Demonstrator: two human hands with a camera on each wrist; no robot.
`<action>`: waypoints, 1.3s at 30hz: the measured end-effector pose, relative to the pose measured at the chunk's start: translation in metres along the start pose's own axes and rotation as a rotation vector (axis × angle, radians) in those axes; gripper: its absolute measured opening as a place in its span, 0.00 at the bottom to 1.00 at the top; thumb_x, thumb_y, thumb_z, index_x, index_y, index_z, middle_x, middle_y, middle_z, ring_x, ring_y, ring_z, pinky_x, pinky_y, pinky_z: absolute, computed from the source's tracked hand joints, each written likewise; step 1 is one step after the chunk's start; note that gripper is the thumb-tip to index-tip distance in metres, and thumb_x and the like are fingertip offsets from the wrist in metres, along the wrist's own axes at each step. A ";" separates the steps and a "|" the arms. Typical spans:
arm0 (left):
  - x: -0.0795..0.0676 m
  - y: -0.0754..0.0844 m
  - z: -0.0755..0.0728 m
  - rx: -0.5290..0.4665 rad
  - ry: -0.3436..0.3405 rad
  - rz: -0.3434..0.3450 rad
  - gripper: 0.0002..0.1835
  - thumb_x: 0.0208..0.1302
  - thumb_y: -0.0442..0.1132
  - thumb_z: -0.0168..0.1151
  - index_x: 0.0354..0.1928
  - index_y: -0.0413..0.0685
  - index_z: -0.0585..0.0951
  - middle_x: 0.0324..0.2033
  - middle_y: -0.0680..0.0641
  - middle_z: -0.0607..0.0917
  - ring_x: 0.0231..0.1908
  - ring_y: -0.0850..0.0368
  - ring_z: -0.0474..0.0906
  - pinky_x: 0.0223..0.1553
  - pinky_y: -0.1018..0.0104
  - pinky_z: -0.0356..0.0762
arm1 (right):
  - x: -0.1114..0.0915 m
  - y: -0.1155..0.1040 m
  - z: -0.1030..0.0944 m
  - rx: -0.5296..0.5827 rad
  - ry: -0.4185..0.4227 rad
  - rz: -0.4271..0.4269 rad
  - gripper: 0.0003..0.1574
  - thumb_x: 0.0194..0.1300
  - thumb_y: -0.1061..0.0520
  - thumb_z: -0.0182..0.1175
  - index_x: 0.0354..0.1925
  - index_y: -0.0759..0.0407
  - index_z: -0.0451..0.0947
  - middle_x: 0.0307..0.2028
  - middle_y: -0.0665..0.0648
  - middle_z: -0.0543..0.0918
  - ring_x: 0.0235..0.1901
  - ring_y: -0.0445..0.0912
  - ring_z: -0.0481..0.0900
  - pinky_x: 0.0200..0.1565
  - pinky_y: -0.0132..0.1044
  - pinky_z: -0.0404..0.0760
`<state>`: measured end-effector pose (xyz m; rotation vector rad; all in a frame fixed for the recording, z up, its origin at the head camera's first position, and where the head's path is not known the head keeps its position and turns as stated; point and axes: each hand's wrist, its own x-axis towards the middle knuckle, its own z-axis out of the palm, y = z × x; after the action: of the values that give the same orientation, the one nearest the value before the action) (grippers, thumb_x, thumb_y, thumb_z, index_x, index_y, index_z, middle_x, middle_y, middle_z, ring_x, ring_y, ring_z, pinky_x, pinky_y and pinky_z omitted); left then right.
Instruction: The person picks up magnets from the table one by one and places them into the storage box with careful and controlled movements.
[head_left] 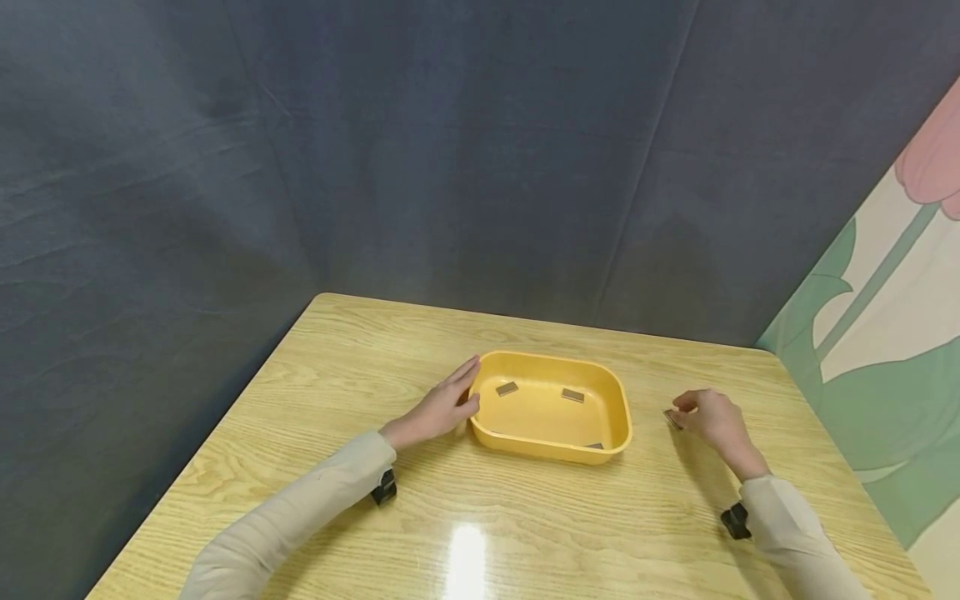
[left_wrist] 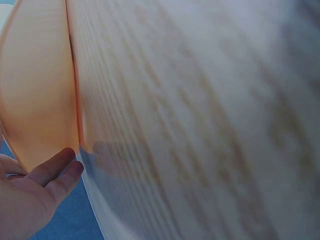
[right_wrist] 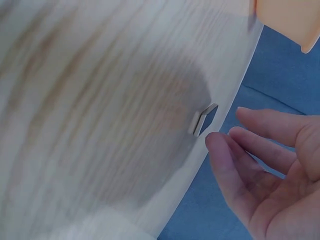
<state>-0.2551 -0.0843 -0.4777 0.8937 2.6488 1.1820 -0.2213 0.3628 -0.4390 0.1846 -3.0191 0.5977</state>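
A yellow plastic tray (head_left: 551, 450) sits on the wooden table. My left hand (head_left: 444, 404) rests against its left end, fingers fairly straight along the outer wall and thumb at the rim. In the left wrist view, fingertips of the left hand (left_wrist: 40, 190) touch the tray's wall (left_wrist: 40, 90) low down. To the right of the tray, a small flat rectangular piece (right_wrist: 206, 120), dark on top with a pale edge, lies on the table. My right hand (head_left: 714, 421) hovers over it, fingers bent and parted; the right wrist view shows the fingertips just short of the piece.
Inside the tray lie small brown rectangular pieces, one at the left (head_left: 507, 388), one at the right (head_left: 573, 395) and one partly hidden behind the near wall (head_left: 595, 446). A dark curtain (head_left: 480, 167) hangs behind the table (head_left: 360, 358); a floral panel (head_left: 885, 350) stands at the right.
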 end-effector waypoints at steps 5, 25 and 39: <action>-0.001 0.001 0.000 -0.005 0.002 0.000 0.34 0.78 0.40 0.48 0.77 0.39 0.48 0.78 0.51 0.43 0.74 0.51 0.48 0.67 0.57 0.61 | 0.000 0.005 0.000 -0.008 -0.025 0.015 0.18 0.60 0.62 0.67 0.43 0.78 0.81 0.35 0.70 0.85 0.36 0.66 0.81 0.37 0.60 0.77; 0.000 0.001 0.000 0.007 0.005 -0.004 0.34 0.78 0.40 0.48 0.77 0.39 0.48 0.77 0.51 0.43 0.73 0.52 0.53 0.46 0.64 0.73 | 0.001 0.013 0.002 -0.014 -0.096 0.040 0.12 0.60 0.60 0.67 0.36 0.71 0.84 0.31 0.64 0.85 0.29 0.53 0.79 0.32 0.50 0.76; 0.000 0.001 0.000 0.012 0.001 -0.009 0.34 0.78 0.41 0.48 0.77 0.39 0.48 0.77 0.50 0.43 0.73 0.51 0.51 0.52 0.62 0.73 | 0.001 0.014 0.002 0.035 -0.138 0.071 0.10 0.57 0.61 0.67 0.32 0.69 0.84 0.24 0.55 0.83 0.23 0.45 0.76 0.27 0.41 0.74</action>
<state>-0.2543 -0.0838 -0.4769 0.8826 2.6605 1.1670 -0.2242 0.3751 -0.4462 0.1262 -3.1608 0.6714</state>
